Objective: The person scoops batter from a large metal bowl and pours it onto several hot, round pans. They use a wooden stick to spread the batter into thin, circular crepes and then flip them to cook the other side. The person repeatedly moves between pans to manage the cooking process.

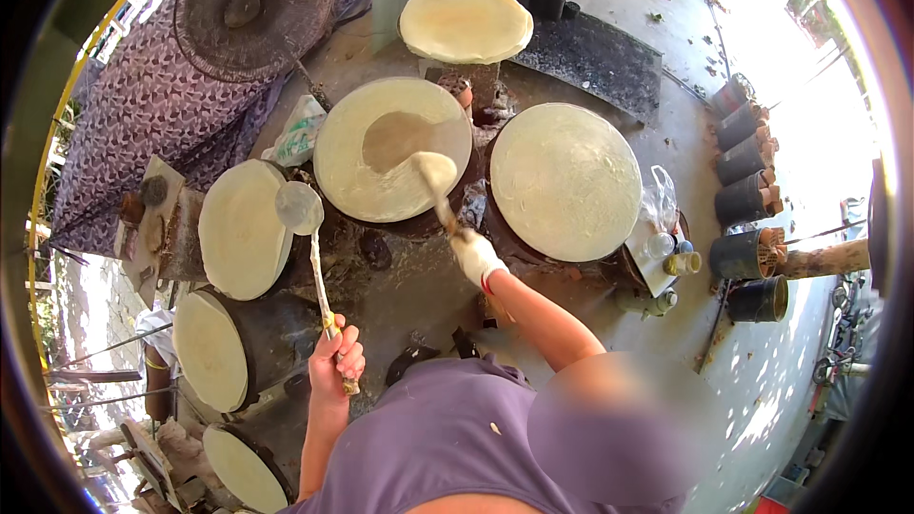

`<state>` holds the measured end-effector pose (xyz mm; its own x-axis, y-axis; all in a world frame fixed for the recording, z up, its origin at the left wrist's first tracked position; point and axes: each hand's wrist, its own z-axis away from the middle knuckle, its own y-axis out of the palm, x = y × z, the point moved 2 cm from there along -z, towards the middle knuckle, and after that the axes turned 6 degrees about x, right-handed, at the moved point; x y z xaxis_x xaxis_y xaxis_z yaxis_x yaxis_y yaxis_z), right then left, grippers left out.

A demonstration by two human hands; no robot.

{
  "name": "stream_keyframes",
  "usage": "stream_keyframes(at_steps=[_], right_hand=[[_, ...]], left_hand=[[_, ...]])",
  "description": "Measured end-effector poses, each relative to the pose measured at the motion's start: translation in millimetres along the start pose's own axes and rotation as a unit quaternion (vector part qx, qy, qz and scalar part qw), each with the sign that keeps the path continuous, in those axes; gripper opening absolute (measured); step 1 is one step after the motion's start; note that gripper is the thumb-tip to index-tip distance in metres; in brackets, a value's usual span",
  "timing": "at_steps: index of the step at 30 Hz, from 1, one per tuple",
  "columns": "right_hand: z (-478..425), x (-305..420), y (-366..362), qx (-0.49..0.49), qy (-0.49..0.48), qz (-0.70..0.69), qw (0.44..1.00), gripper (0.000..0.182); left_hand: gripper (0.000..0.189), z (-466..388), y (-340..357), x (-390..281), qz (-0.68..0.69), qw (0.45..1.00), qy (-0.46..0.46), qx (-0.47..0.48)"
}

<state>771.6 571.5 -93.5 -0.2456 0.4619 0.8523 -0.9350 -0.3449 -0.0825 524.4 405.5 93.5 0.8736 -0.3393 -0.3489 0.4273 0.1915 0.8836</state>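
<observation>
My left hand point(338, 360) grips the handle of a batter-coated ladle point(300, 208), its round bowl raised between two griddles. In a white glove with a red cuff, my right hand point(477, 257) holds a batter-covered spreader point(434, 170), blurred at its head. The spreader is over the near right part of a round griddle point(350, 157). Pale batter forms a broad ring on this griddle, around a darker bare patch point(396, 139) in the middle. Right of my gloved hand, another round griddle point(568, 182) is fully covered by a pale sheet.
More pale-topped round griddles stand at left point(243, 228) and behind point(465, 21). A large dusty fan point(253, 11) looms at upper left. At right, a small stand point(646, 264) holds a plastic bag and jars. Several black buckets point(742, 253) line the floor.
</observation>
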Motion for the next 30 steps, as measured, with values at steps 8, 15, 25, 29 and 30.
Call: stream_keyframes(at_steps=[8,15,25,29,30], right_hand=[[-46,30,-63,-0.078,-0.074,0.147,0.983,0.028],[44,-36,-37,0.119,-0.006,0.164,0.979,0.036],[-126,125,-65,-0.247,0.058,0.271,0.929,0.039],[-95,96,-24,-0.129,-0.072,0.225,0.963,0.046],[-80,80,-14,-0.148,-0.141,0.17,0.964,0.044]], left_hand=[[0.021,-25,61,31,0.068,0.985,0.068,0.142],[0.018,-33,54,23,0.05,0.994,0.089,0.043],[0.019,-42,30,-24,0.02,0.998,0.044,0.044],[0.021,-36,9,-43,-0.004,0.999,0.02,0.036],[0.021,-32,8,-46,-0.002,1.0,0.016,0.016]])
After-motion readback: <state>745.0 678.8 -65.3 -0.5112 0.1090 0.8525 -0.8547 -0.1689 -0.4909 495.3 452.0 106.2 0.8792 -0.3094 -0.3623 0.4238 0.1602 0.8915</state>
